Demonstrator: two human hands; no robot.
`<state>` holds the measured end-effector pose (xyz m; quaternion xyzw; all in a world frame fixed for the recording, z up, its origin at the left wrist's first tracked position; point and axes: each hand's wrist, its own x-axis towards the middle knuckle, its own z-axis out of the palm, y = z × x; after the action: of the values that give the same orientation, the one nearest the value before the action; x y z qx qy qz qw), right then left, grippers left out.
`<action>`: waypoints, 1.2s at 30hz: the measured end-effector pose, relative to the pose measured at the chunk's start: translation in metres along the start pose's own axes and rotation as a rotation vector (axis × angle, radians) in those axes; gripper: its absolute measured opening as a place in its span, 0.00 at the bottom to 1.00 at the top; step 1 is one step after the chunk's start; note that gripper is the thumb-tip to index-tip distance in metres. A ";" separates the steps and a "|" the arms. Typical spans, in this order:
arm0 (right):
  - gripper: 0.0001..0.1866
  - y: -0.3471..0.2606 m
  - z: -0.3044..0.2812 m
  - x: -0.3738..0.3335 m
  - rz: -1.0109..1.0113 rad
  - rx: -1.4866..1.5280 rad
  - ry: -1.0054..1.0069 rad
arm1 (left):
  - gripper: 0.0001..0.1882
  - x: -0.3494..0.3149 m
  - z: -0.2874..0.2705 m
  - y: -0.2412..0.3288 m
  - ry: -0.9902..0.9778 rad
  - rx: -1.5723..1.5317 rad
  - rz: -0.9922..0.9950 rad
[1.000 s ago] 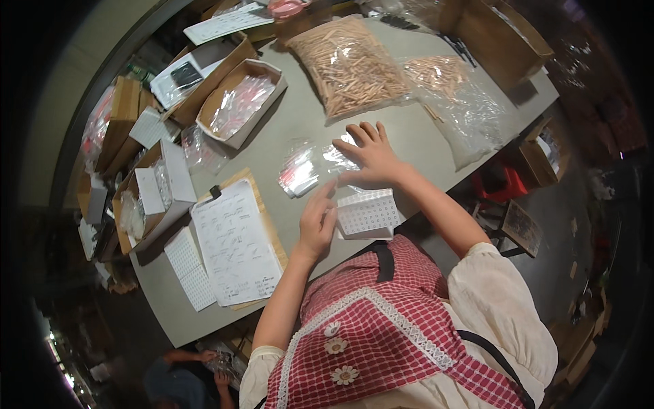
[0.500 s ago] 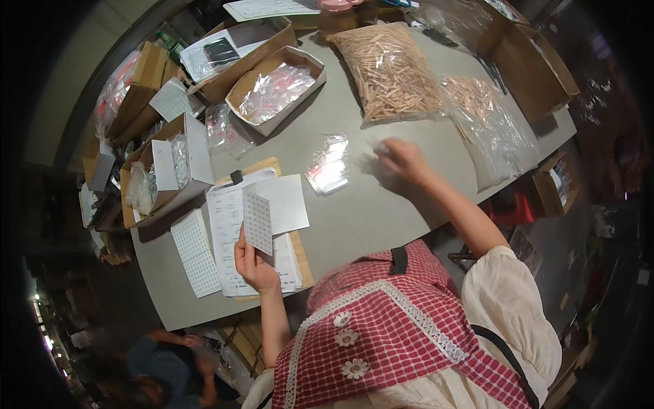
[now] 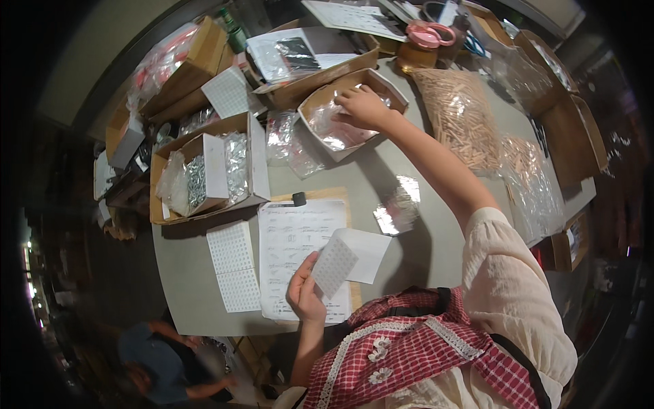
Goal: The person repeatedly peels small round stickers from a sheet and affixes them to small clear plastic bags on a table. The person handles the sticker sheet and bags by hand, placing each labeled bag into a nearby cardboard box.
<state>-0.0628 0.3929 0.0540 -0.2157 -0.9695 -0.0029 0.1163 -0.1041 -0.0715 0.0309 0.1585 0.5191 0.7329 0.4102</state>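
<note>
My left hand (image 3: pixel 306 290) pinches a sheet of small printed stickers (image 3: pixel 335 267), tilted above the papers on a clipboard (image 3: pixel 349 204). My right hand (image 3: pixel 364 109) reaches into a white cardboard box (image 3: pixel 334 155), its fingers apart over the clear plastic bags (image 3: pixel 334 131) inside. What the fingertips touch there is partly hidden. On the grey table below my right forearm lies a small stack of shiny clear bags (image 3: pixel 398 208). A white paper (image 3: pixel 368 251) sticks out behind the sticker sheet.
More sticker sheets (image 3: pixel 234 266) lie left of the clipboard. Beyond them stands a box of metal screws (image 3: pixel 196 183) and bagged parts. A large bag of wooden dowels (image 3: pixel 460 123) and a smaller one (image 3: pixel 528 167) are at the right. A jar with pink lid (image 3: pixel 424 37) stands at the back.
My right hand has moved from beside the shiny bag stack up and left into the white box. My left hand keeps the sticker sheet, now tilted more. The view has shifted left.
</note>
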 end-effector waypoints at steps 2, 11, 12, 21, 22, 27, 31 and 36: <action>0.40 -0.003 0.014 -0.014 0.166 0.036 -0.018 | 0.19 -0.001 -0.010 -0.003 0.020 0.093 0.074; 0.25 -0.008 -0.044 -0.135 0.318 0.643 0.138 | 0.15 0.008 0.019 0.021 -0.071 0.193 0.209; 0.25 -0.014 -0.052 -0.146 0.342 0.620 0.115 | 0.15 0.010 0.024 0.025 -0.120 0.213 0.222; 0.30 -0.131 -0.161 -0.234 0.048 1.147 -0.067 | 0.12 0.004 0.060 0.055 -0.368 0.312 0.335; 0.31 -0.140 -0.172 -0.240 -0.092 1.201 -0.135 | 0.12 0.000 0.064 0.059 -0.356 0.328 0.306; 0.32 -0.167 -0.183 -0.264 -0.140 0.957 -0.101 | 0.11 -0.012 0.071 0.061 -0.314 0.276 0.125; 0.21 -0.168 -0.155 -0.278 0.081 1.067 0.066 | 0.15 -0.020 0.089 0.070 -0.278 0.132 -0.072; 0.12 -0.161 -0.152 -0.286 0.402 1.360 0.056 | 0.25 -0.026 0.088 0.067 -0.481 0.194 0.019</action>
<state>0.1556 0.1186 0.1445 -0.2697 -0.6945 0.6191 0.2483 -0.0592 -0.0443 0.1316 0.3717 0.4730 0.6248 0.4977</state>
